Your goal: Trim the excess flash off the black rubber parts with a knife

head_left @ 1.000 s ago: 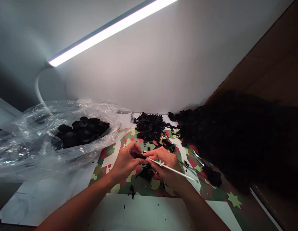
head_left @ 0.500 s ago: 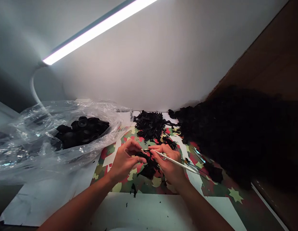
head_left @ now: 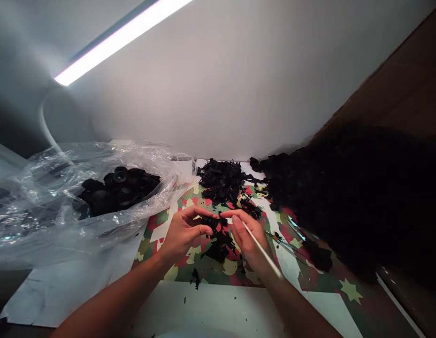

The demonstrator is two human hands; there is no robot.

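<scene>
My left hand (head_left: 182, 232) pinches a small dark rubber-looking part (head_left: 211, 222) between thumb and fingers, above the patterned sheet. Its exact shape is partly covered by my fingers. In my right hand (head_left: 248, 237) lies a thin white stick-like tool (head_left: 258, 246), its back end pointing down toward my wrist. The right index fingertip meets the edge of the black part, close to the left fingertips. Black scraps (head_left: 218, 249) lie on the sheet beneath both hands.
A clear plastic bag (head_left: 161, 188) at left holds several round black parts (head_left: 120, 176). Shredded black trimmings (head_left: 223, 180) are heaped behind my hands. A large black pile (head_left: 337, 197) fills the right side, with metal tweezers-like tools (head_left: 291, 246) before it. A lamp (head_left: 126, 40) shines above.
The white tool has swung steeper, its back end lower over my right wrist. My right index finger now stretches to the black part. The view has shifted slightly.
</scene>
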